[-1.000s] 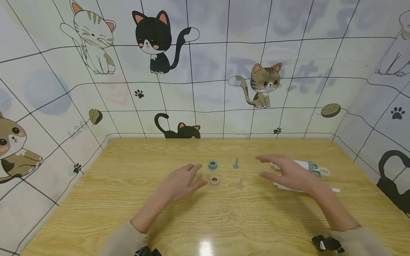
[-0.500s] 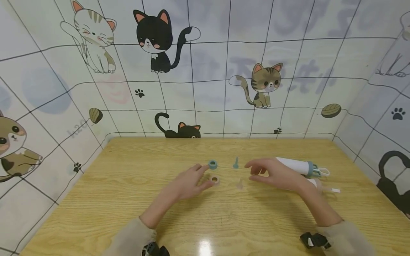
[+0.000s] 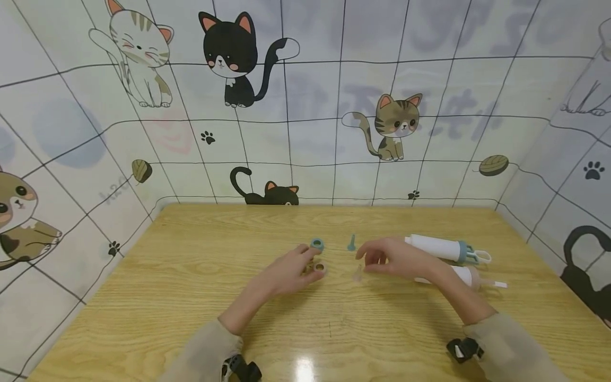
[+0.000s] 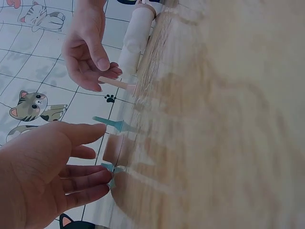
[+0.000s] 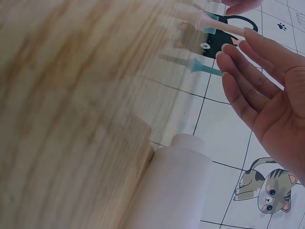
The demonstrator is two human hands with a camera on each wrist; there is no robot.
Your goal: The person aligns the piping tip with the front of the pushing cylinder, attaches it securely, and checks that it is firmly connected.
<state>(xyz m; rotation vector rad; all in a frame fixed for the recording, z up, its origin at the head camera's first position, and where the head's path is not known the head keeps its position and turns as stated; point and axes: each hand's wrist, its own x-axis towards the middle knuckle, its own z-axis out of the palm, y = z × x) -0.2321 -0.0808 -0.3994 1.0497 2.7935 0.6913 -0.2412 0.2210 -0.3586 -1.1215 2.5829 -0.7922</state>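
Observation:
In the head view my left hand (image 3: 286,273) is low over the table, thumb and index finger apart around a pink ring-shaped cap (image 3: 325,269). Its index fingertip comes close to a teal ring-shaped cap (image 3: 321,246) just behind. Over on the right, the bent fingers of my right hand (image 3: 396,258) hover at a small pink nozzle (image 3: 357,276); the left wrist view has that nozzle (image 4: 116,84) standing upright below the fingertips. I cannot tell whether they touch it. A teal nozzle (image 3: 351,245) stands behind, apart from both hands.
Two white bottles lie on their sides at the right: one (image 3: 435,247) with a teal collar and loop, one (image 3: 461,274) with a pinkish collar, partly behind my right forearm. A cat-print backdrop (image 3: 315,143) rises behind the wooden table (image 3: 229,228).
My right hand has moved left from the bottles to the pink nozzle, its fingers bending more. My left hand has moved slightly right, to around the pink cap.

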